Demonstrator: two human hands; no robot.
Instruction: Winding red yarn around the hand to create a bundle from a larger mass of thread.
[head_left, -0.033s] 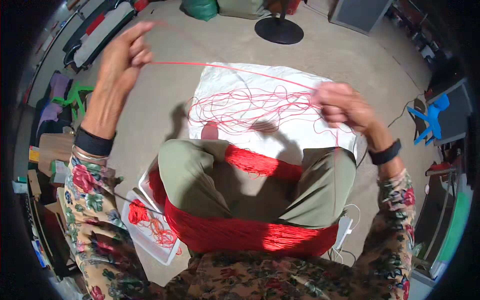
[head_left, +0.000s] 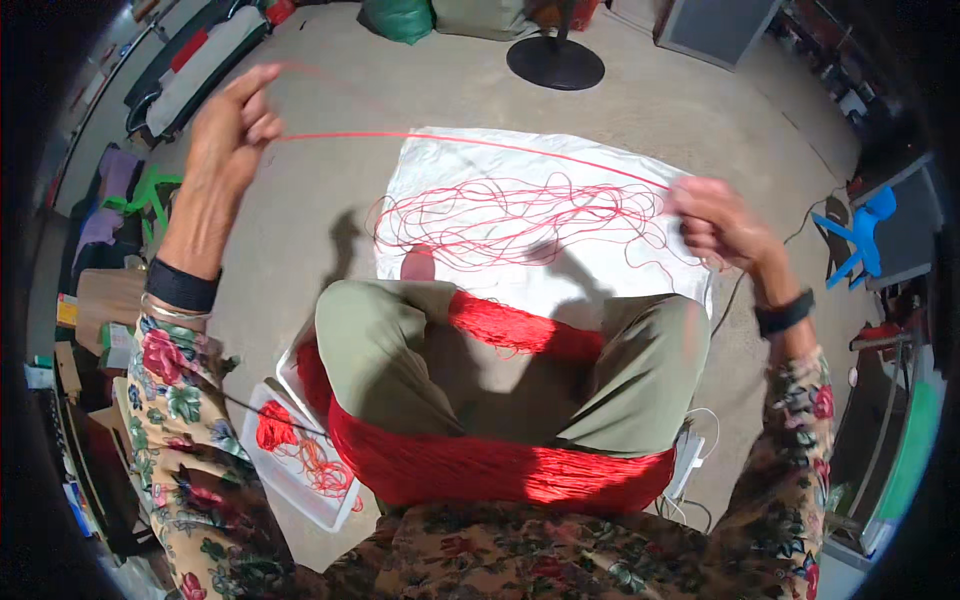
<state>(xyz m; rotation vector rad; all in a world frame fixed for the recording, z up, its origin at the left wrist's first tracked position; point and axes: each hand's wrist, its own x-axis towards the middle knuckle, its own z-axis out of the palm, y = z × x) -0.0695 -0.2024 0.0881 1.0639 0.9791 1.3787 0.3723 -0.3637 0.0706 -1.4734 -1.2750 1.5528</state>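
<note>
A thin red cord point(head_left: 480, 143) runs nearly taut between my two raised hands. My left hand point(head_left: 230, 125), at the upper left, is closed on one part of it, and a blurred strand trails from its fingertips. Lower and to the right, my right hand point(head_left: 725, 222) grips the other part in curled fingers. Below the stretched cord, loose red loops point(head_left: 500, 220) lie tangled over a white cloth point(head_left: 430, 160) on the floor. A thick red skein point(head_left: 520, 470) passes across my lap, and another stretch of it point(head_left: 525, 325) shows between my knees.
Beside my left leg sits a white plastic tray point(head_left: 290, 495) with red cord bundles in it. A round black stand base point(head_left: 556, 65) is on the floor ahead. To the right are a blue stool point(head_left: 862, 235) and a dark cable; boxes point(head_left: 115, 295) crowd the left.
Both hands have moved apart, the left a little outward and down, the right farther right and down. The cord between them spans a wider stretch. The loops on the cloth look nearly the same.
</note>
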